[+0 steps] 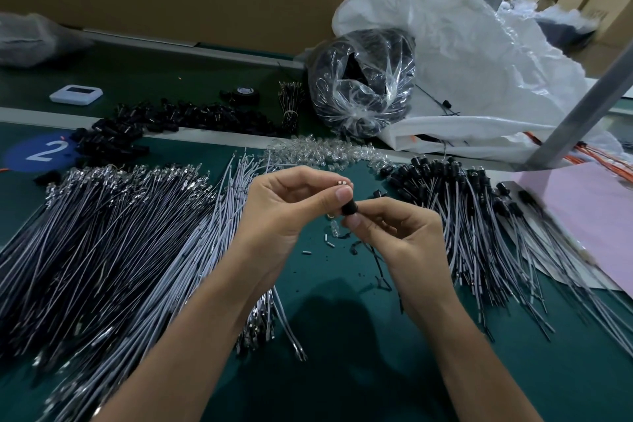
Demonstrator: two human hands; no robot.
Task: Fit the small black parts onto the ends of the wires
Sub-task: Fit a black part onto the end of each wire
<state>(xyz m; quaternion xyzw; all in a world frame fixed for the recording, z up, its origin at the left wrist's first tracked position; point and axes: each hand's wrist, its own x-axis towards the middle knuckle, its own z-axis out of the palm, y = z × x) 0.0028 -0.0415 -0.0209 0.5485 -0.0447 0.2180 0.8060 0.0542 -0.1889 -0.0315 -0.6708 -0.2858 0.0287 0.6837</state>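
Observation:
Above the green table [342, 370], both hands meet on one small black part [350, 208]. My left hand [291, 205] pinches it from the left between thumb and fingers, and two small metal wire ends [342, 183] show at its fingertips. My right hand [397, 233] pinches the same part from the right, thumb on its lower side. Thin wires [380, 267] trail down from under that hand. A large fan of bare grey wires [113, 233] lies on the left. Wires with black parts on them [479, 216] are heaped on the right.
Loose black parts [164, 120] line the table's back left, with clear plastic bits [325, 151] behind my hands. A clear bag of black items [363, 82] and a big white bag [479, 72] stand at the back. A metal post [582, 103] and pink sheet [589, 216] sit right.

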